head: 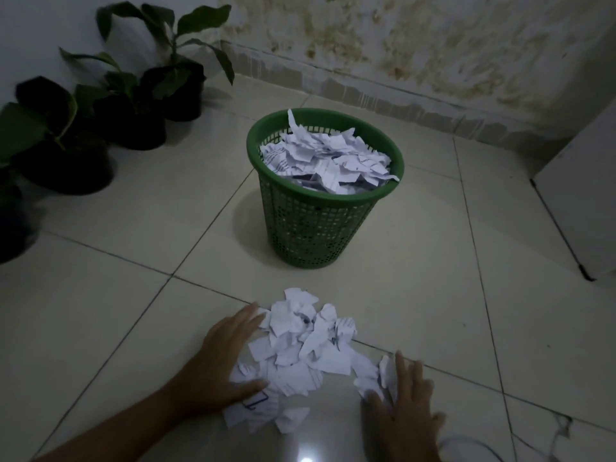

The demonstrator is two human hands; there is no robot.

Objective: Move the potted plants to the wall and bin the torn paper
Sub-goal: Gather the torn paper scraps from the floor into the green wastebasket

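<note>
White scraps: a heap of torn paper [300, 348] lies on the near floor tiles [433, 295], between the two hands, well apart from the bin.
Left hand: the left hand [226, 358] lies flat on the left edge of the heap, fingers straight and together, thumb on a low scrap; it presses and clasps nothing (it seems to serve as a wall, so the pieces do not slide away).
Right hand: the right hand [405, 405] comes from the near right side with fingers spread and rather straight, touching some loose scraps [373, 378]; it grasps nothing that I can see, and probably it pushes these pieces toward the heap.
Bin: the green basket [320, 228] stands upright, far from the heap, and paper already fills it to the rim; a few pieces hang over the right edge.
Plants: three potted plants [133, 105] in dark pots stand in a row along the left wall [40, 35], so this part of the task looks finished; a fourth dark pot at the far left border is too dark to tell.
Open room: bare tiles lie between heap and basket, nothing blocks the way.
Risk: the basket has little space left, so new scraps may fall over its rim.
</note>
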